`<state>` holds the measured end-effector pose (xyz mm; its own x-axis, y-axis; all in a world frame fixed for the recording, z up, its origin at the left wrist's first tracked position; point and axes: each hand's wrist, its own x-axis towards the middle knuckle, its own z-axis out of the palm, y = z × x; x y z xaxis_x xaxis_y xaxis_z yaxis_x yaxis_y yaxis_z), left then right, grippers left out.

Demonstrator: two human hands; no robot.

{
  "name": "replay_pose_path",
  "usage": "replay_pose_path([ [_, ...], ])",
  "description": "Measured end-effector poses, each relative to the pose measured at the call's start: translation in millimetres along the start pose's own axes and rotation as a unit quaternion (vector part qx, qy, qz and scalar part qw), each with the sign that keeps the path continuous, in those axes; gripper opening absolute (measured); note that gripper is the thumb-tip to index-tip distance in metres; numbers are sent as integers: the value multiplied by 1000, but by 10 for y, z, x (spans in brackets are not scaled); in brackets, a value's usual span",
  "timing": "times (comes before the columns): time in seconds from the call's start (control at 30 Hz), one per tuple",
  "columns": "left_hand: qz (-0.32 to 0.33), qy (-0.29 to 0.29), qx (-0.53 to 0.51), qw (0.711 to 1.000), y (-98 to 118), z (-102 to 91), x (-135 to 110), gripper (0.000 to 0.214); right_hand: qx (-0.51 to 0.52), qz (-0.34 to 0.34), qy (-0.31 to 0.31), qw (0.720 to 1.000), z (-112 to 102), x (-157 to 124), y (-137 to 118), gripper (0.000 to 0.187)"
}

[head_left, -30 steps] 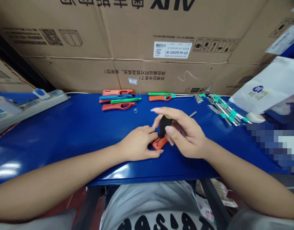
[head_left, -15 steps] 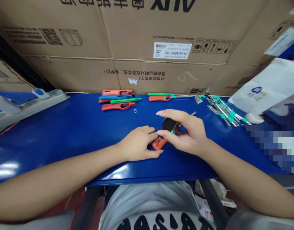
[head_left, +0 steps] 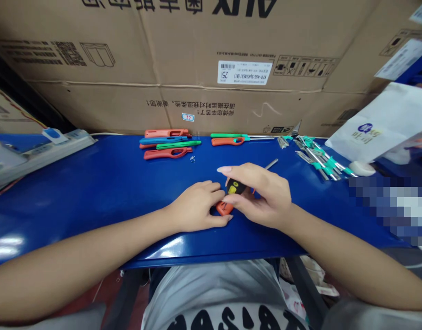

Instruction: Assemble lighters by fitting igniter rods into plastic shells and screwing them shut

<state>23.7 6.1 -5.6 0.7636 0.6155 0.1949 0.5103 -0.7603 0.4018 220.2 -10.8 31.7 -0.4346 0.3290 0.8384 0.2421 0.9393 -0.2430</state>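
My left hand [head_left: 199, 206] is closed on an orange long-nosed lighter [head_left: 224, 208] that lies on the blue table, its thumb along the near edge. My right hand [head_left: 262, 195] grips a short, thick screwdriver [head_left: 236, 187] with a black and yellow handle, held over the lighter between thumb and fingers. The fingers hide the screwdriver's tip and most of the lighter. The lighter's metal tube [head_left: 272, 163] sticks out beyond my right hand.
Red, blue and green lighter shells [head_left: 168, 153] lie at the back. An orange half-shell [head_left: 228, 141] is beside them. Metal lighter tubes [head_left: 323, 158] are heaped at right, by a white bag [head_left: 379, 123]. A power strip [head_left: 69, 146] lies left; a large carton [head_left: 183, 55] stands behind.
My right hand has moved slightly left, and the screwdriver has turned so that yellow on its handle faces up. My left hand keeps its hold on the lighter.
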Motion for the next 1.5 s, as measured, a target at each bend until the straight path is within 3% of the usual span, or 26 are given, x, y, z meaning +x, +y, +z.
replay_pose_path([
  [0.13,11,-2,0,1000,-1,3,-2,24,86,55,-70,992,-52,44,-31,42],
  [0.23,5,-2,8,1000,-4,6,-3,26,65,64,-34,995,-64,58,4,32],
  [0.33,1,-5,16,1000,-10,12,-2,30,1,37,2,999,-74,62,43,35],
  [0.53,5,-5,29,1000,-10,13,-3,30,132,104,-101,981,-113,67,22,40],
  [0.67,-5,-11,27,1000,-1,2,-3,32,27,62,-20,998,-106,58,43,31],
  [0.73,-4,-10,35,999,-2,2,-2,33,2,50,-29,998,-111,57,56,34],
  [0.87,3,-5,37,999,-7,3,-1,33,101,115,-99,983,-127,64,52,42],
  [1.03,-7,-16,30,999,7,-7,4,31,-19,82,-34,996,-137,65,57,32],
  [1.2,-3,-9,45,999,16,-11,5,33,84,97,-92,987,-138,92,36,41],
  [1.37,-16,-21,42,999,23,-17,7,30,-12,47,-22,999,-126,90,32,22],
  [1.5,-15,-7,44,999,53,-32,9,29,58,87,-104,989,-164,99,41,45],
])
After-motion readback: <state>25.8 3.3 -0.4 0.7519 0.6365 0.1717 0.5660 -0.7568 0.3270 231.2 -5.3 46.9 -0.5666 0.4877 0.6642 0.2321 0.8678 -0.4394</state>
